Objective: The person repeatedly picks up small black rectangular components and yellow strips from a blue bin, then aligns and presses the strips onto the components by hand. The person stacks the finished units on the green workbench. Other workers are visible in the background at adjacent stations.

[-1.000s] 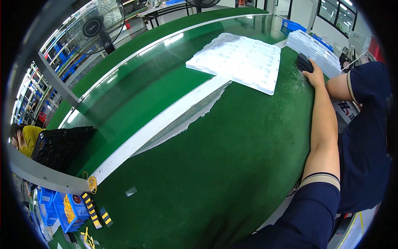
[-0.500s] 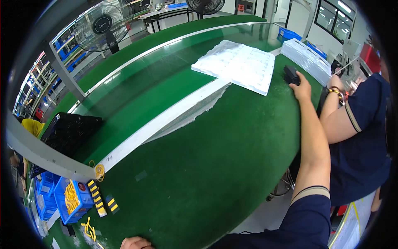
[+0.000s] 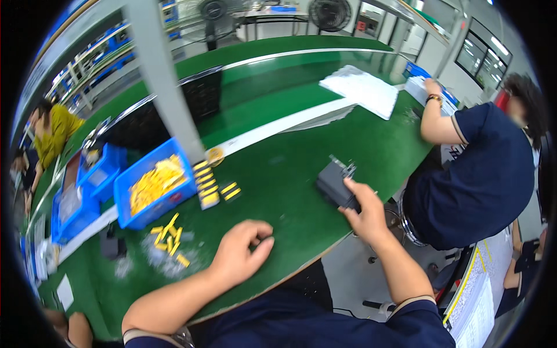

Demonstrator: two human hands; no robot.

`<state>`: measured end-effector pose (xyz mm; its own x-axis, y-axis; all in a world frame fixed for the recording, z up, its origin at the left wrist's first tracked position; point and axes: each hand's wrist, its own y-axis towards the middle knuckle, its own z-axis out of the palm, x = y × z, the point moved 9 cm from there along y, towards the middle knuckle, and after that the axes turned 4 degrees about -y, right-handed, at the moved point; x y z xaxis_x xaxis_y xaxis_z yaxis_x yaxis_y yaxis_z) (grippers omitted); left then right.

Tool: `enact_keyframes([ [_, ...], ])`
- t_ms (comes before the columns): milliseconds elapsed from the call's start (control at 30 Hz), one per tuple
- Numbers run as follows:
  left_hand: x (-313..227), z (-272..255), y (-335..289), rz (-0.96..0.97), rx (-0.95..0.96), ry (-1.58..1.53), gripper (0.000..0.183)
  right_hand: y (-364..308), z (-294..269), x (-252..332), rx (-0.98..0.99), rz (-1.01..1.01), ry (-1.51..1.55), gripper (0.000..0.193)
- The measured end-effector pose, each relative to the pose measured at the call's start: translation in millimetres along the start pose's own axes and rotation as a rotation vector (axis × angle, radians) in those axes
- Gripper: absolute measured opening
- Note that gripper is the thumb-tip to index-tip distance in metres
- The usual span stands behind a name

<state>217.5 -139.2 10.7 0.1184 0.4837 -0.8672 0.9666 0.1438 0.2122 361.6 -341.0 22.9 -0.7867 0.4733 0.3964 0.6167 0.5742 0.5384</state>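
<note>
Right hand [image 3: 366,213] grasps the black block [image 3: 333,182] by its near end; best keep it level over the worktop [image 3: 301,229]. Left hand [image 3: 241,249] is empty, loosely curled.

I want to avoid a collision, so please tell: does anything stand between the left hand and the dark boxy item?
Nothing visible does: green tabletop shows between the left hand and the dark boxy item in the right hand. The loose yellow strips lie farther left.

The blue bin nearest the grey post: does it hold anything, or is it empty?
The blue bin is not empty: many yellow pieces lie heaped inside it. How deep they go, I cannot tell.
</note>
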Motion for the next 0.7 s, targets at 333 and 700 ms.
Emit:
enact_keyframes([
  [333, 44.5, -87.4, -79.4, -0.355, -0.115, 0.083, 0.044, -38.4, 87.9, 224.4, 0.214, -0.345, 0.251, 0.067],
  [700, 42.3, -163.6, -145.5, -0.341, -0.245, 0.244, 0.033, -61.5, 126.3, 338.9, 0.095, -0.436, 0.167, 0.067],
])
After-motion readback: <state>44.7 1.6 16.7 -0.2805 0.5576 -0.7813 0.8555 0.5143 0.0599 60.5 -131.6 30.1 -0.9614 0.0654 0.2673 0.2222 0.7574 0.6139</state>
